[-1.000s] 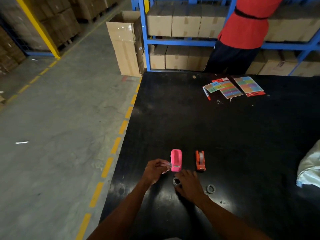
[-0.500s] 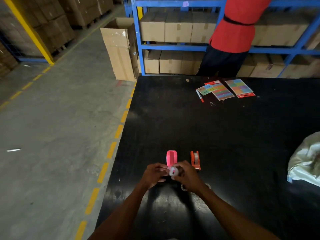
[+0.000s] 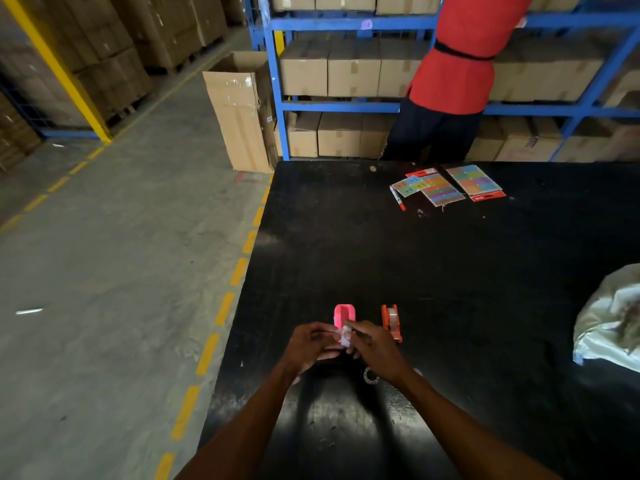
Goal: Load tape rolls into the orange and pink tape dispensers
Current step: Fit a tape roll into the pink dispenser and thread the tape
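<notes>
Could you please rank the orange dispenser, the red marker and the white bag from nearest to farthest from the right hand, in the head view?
1. Orange dispenser, just beyond the right hand.
2. White bag, far right.
3. Red marker, far side of the table.

Pink dispenser [image 3: 344,315] and orange dispenser [image 3: 391,322] just beyond the hands, narrow gap between, bare black surface [image 3: 433,271] beyond, bag [image 3: 609,323] far right

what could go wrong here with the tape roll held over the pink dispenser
1. The small tape roll is pinched only at the fingers of both hands, the left hand and the right hand, above the table; it could slip and roll away.
2. The pink dispenser stands unheld, so pushing the roll in could tip it.
3. The right hand is close to the orange dispenser and may knock it.
</notes>
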The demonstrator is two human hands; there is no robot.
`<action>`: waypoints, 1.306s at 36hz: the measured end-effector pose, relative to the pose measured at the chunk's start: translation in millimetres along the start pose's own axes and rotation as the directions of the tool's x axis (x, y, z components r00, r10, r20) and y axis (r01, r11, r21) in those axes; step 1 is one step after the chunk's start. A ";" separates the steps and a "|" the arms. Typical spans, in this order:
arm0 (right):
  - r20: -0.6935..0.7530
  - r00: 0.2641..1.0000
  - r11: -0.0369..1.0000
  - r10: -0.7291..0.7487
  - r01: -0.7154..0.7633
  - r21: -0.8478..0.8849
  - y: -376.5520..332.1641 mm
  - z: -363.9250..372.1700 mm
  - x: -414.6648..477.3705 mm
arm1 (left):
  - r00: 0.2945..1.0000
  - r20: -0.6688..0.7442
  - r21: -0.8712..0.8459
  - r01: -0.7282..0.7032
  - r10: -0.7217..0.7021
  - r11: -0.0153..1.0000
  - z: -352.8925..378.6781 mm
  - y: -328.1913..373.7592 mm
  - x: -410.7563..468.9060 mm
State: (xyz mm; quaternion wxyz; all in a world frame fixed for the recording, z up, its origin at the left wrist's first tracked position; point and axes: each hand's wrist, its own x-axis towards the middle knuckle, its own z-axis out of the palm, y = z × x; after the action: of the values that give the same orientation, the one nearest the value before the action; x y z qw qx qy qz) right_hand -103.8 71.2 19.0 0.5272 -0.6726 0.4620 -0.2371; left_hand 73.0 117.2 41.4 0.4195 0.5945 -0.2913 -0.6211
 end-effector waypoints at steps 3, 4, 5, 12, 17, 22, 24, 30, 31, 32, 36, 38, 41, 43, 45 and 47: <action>-0.021 1.000 1.000 0.010 -0.009 0.017 0.4 -0.6 -0.6 | 1.000 -0.006 -0.005 0.001 -0.001 1.000 0.9 -0.6 0.3; -0.029 0.999 1.000 0.018 -0.017 0.024 0.4 -1.0 -1.1 | 1.000 -0.003 -0.005 0.001 -0.001 1.000 1.4 -0.9 0.3; -0.037 0.999 0.999 0.025 -0.024 0.028 -0.1 -1.4 -1.3 | 1.000 0.001 -0.003 -0.002 0.002 1.000 2.0 -1.0 0.1; -0.044 0.997 0.997 0.057 -0.054 0.050 -6.4 -3.5 -3.6 | 1.000 0.011 0.005 -0.027 0.027 1.000 5.8 -0.7 -2.1; 0.009 0.999 0.995 0.035 -0.036 0.095 -11.2 -2.5 -6.5 | 0.999 -0.001 0.022 -0.047 0.047 0.999 6.2 1.4 -3.3; 0.014 1.000 0.995 0.000 -0.001 0.100 -12.6 -4.9 -8.6 | 0.999 0.004 0.014 -0.037 0.037 0.999 4.9 1.1 -3.3; 0.021 1.000 0.995 -0.003 0.001 0.098 -13.4 -6.3 -9.6 | 0.999 0.016 0.011 -0.029 0.029 1.000 4.7 1.5 -4.0; 0.018 1.000 0.996 0.003 -0.004 0.092 -11.9 -9.6 -8.5 | 1.000 0.014 0.015 -0.012 0.012 1.000 3.6 2.7 -6.0; 0.016 1.000 0.995 -0.007 0.006 0.098 -12.9 -10.5 -8.7 | 1.000 0.017 0.020 -0.009 0.009 1.000 3.3 3.3 -6.7; 0.013 1.000 0.994 -0.018 0.017 0.107 -14.0 -11.1 -9.0 | 1.000 0.019 0.024 -0.006 0.005 1.000 3.1 3.8 -7.2; 0.026 1.000 0.994 -0.016 0.013 0.109 -17.2 -11.8 -7.7 | 1.000 0.030 0.027 -0.006 0.005 1.000 2.1 5.5 -7.4; 0.034 0.999 0.994 -0.003 0.000 0.108 -18.6 -11.9 -6.3 | 1.000 0.024 0.027 -0.006 0.006 1.000 2.7 5.7 -7.0; 0.012 1.000 0.993 -0.003 0.002 0.120 -22.3 -11.4 -5.4 | 1.000 -0.004 0.011 -0.006 0.006 1.000 4.1 4.2 -6.1; -0.001 1.000 0.994 0.001 -0.001 0.110 -22.8 -10.4 -4.5 | 1.000 -0.018 0.004 -0.004 0.004 1.000 4.6 3.3 -5.9; -0.003 1.000 0.997 0.014 -0.014 0.073 -21.3 -9.5 -2.6 | 1.000 -0.028 0.001 0.001 -0.001 1.000 4.9 2.4 -5.3; -0.002 1.000 0.999 0.022 -0.022 0.036 -18.7 -9.0 -0.3 | 0.999 -0.035 0.006 0.001 0.000 1.000 4.4 2.0 -4.2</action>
State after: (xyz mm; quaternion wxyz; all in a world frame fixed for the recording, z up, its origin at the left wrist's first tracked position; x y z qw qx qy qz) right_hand -104.2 67.4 39.4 0.5411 -0.6577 0.4657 -0.2403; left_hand 68.8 119.3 45.8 0.4227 0.6067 -0.2855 -0.6097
